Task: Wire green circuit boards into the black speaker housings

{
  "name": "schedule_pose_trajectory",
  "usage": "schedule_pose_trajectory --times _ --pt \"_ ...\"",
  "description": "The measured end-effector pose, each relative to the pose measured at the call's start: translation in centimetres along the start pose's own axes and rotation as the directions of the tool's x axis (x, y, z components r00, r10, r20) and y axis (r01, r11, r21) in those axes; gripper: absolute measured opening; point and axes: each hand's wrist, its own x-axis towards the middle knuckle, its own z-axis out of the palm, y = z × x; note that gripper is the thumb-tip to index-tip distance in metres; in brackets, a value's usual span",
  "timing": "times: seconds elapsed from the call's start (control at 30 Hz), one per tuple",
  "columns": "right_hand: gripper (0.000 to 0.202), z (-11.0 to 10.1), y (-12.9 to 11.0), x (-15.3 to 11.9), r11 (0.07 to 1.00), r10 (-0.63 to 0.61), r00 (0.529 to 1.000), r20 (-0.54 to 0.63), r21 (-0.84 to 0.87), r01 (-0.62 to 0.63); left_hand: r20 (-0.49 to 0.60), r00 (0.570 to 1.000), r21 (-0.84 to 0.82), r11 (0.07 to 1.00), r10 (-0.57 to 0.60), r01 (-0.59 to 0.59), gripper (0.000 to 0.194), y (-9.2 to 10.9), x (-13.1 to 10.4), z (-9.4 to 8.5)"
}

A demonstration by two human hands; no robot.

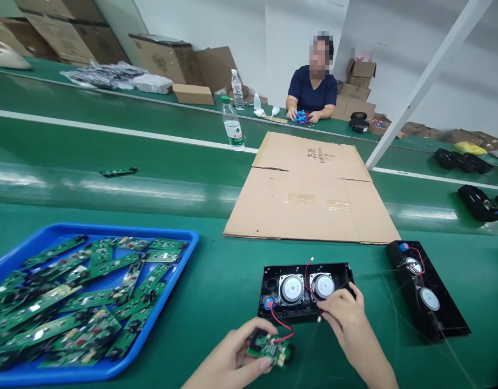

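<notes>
Circuit board [266,348] (one) in left hand [236,354], two housings [445,310], four speakers [292,290]

- scene brightly, evenly lit; shadows kept soft;
- pale glare streaked across green belt [71,186];
- held circuit board [262,347] slightly blurred;
- seated person [313,93] pixelated at head;
- upper-left cartons [74,38] stretched by wide view

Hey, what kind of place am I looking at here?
Probably an electronics assembly workshop: a blue tray heaped with circuit boards, a black housing with two speakers, and a co-worker across the green work surface.
</notes>
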Motion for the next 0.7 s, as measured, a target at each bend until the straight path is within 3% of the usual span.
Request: schedule_pose_trajectory --times 0.17,0.3,0.4,0.53,0.6,0.7 --pt "0.028 0.0 -0.6 1.0 0.994 0.051 0.999 -0.014 0.097 -0.049 -0.106 0.992 -0.039 0.997 0.062 -0.066 0.036 0.0 2.3 2.5" --pt "0.023 -0.8 -0.4 0.7 0.991 0.091 0.994 0.052 0.091 -0.095 -0.139 0.980 0.151 0.981 0.141 -0.119 0.032 0.1 3.0 2.9" --pt "0.025 -1.1 -0.3 0.4 0.993 0.048 0.991 0.124 0.099 -0.060 -0.165 0.972 0.229 0.965 0.170 -0.129 0.032 0.3 3.1 3.0" --pt "0.021 -0.5 -0.6 0.8 0.976 0.005 0.999 0.040 0.216 -0.014 -0.227 0.958 0.231 0.965 0.177 -0.124 0.030 0.8 3.2 3.2" --pt "0.022 0.1 -0.8 1.3 0.948 0.055 0.998 -0.019 0.313 -0.046 -0.237 0.955 0.231 0.965 0.177 -0.122 0.029 1.0 3.3 3.3" --pt "0.017 0.8 -1.0 2.2 0.871 0.227 0.973 -0.041 0.456 -0.184 -0.256 0.949 0.245 0.962 0.184 -0.120 0.028 1.0 3.6 3.4"
